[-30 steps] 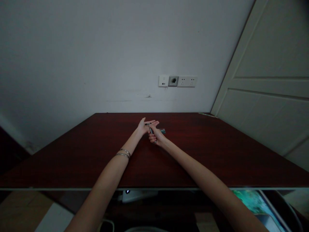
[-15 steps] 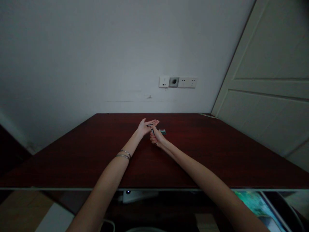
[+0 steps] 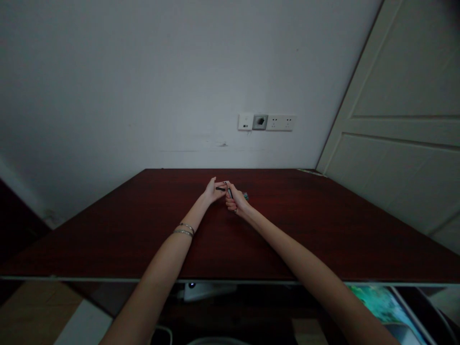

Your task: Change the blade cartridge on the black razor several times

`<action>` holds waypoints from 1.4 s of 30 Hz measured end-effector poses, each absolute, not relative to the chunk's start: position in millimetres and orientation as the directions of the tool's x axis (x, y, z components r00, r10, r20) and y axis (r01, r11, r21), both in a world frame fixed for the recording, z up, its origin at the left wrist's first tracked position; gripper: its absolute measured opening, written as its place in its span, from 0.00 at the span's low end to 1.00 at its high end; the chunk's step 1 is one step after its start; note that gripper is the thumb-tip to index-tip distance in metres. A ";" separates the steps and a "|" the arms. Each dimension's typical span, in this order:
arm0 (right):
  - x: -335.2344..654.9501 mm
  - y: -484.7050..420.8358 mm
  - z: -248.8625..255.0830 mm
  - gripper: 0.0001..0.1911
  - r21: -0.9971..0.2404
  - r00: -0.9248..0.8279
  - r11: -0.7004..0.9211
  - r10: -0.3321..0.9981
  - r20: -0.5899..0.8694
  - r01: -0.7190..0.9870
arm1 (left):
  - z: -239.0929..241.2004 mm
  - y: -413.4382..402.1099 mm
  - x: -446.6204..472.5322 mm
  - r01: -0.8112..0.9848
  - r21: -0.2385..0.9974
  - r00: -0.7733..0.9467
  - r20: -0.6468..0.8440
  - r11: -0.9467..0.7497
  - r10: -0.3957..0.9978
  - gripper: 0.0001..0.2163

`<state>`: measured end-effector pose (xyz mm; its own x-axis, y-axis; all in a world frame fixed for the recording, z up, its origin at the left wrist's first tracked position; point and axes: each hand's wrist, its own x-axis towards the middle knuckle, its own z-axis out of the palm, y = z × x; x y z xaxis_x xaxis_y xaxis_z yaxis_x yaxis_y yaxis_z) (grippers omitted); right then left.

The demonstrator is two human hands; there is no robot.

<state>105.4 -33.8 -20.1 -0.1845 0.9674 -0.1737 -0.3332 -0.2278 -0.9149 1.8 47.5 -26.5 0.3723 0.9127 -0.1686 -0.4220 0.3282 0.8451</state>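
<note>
Both my hands meet over the far middle of a dark red table point(image 3: 305, 230). My right hand point(image 3: 235, 201) is closed round the handle of a small razor point(image 3: 227, 189), held upright with its dark head toward the left. My left hand point(image 3: 213, 190) has its fingers curled in and pinches the razor's head. Two thin bangles point(image 3: 185, 229) sit on my left wrist. A small teal object point(image 3: 245, 195) lies on the table just behind my right hand, partly hidden by it.
A white wall rises behind the table with a row of sockets point(image 3: 266, 122). A pale door point(image 3: 402, 129) stands at the right. Below the table's near edge are a white device point(image 3: 208, 290) and a greenish item point(image 3: 377, 302).
My left hand was flat and open under the razor head; its fingers have now curled in and pinched the head. My right hand has tilted the handle slightly.
</note>
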 end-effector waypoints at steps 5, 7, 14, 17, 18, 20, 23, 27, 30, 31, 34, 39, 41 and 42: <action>113.7 -32.0 -14.5 0.25 -0.911 -0.143 -0.212 0.975 -0.171 -0.354 | -41.3 51.3 -6.1 -0.238 0.953 0.282 -0.119 0.189 0.952 0.27; 115.9 -32.1 -14.7 0.25 -0.911 -0.135 -0.197 0.978 -0.157 -0.361 | -45.9 53.2 -7.9 -0.201 0.969 0.255 -0.086 0.140 0.963 0.27; 114.9 -31.6 -17.0 0.24 -0.925 -0.129 -0.184 0.980 -0.148 -0.331 | -52.0 63.4 -9.2 -0.153 0.986 0.170 -0.043 0.070 0.984 0.28; 114.5 -30.3 -17.8 0.25 -0.928 -0.128 -0.196 0.978 -0.164 -0.317 | -54.8 66.7 -8.9 -0.160 0.985 0.166 -0.044 0.071 0.985 0.29; 114.7 -29.8 -18.3 0.25 -0.928 -0.129 -0.194 0.979 -0.161 -0.318 | -55.5 67.2 -8.9 -0.163 0.984 0.165 -0.043 0.070 0.985 0.28; 115.5 -28.9 -19.4 0.25 -0.927 -0.132 -0.180 0.981 -0.144 -0.328 | -55.7 67.1 -9.1 -0.165 0.985 0.156 -0.031 0.057 0.987 0.27; 117.6 -26.7 -20.0 0.24 -0.924 -0.141 -0.133 0.986 -0.087 -0.358 | -50.4 64.8 -9.1 -0.170 0.985 0.116 0.013 0.007 0.993 0.25; 121.1 -21.7 -17.1 0.22 -0.914 -0.113 -0.062 0.993 -0.018 -0.400 | -33.9 57.0 -6.1 -0.167 0.980 0.048 0.115 -0.105 0.992 0.18; 124.5 -16.9 -14.7 0.17 -0.911 -0.066 -0.019 0.998 0.009 -0.412 | -22.3 47.9 -1.7 -0.097 0.978 0.063 0.189 -0.182 0.980 0.11; 125.7 -15.2 -14.5 0.15 -0.913 -0.043 0.002 0.999 0.022 -0.409 | -19.6 44.7 -0.5 -0.055 0.976 0.075 0.212 -0.209 0.974 0.09; 129.8 -10.5 -16.0 0.09 -0.921 0.036 0.101 0.995 0.094 -0.377 | -14.5 36.1 0.5 0.112 0.952 0.094 0.274 -0.284 0.957 0.07; 136.1 -9.0 -18.7 0.16 -0.940 0.176 0.294 0.948 0.264 -0.174 | -9.2 25.2 -5.0 0.379 0.861 0.233 0.266 -0.339 0.935 0.06; 137.1 -10.6 -18.1 0.20 -0.941 0.200 0.313 0.938 0.284 -0.130 | -7.3 20.8 -4.8 0.367 0.842 0.359 0.262 -0.394 0.896 0.08; 137.2 -11.2 -17.8 0.21 -0.941 0.204 0.317 0.935 0.289 -0.121 | -6.6 18.5 -3.6 0.322 0.847 0.425 0.271 -0.424 0.864 0.09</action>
<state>137.2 -11.2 -17.8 0.2037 0.9355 0.2887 -0.1210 0.3167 -0.9408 -3.6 18.5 -6.6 0.4245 0.8639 0.2711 0.3217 -0.4239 0.8467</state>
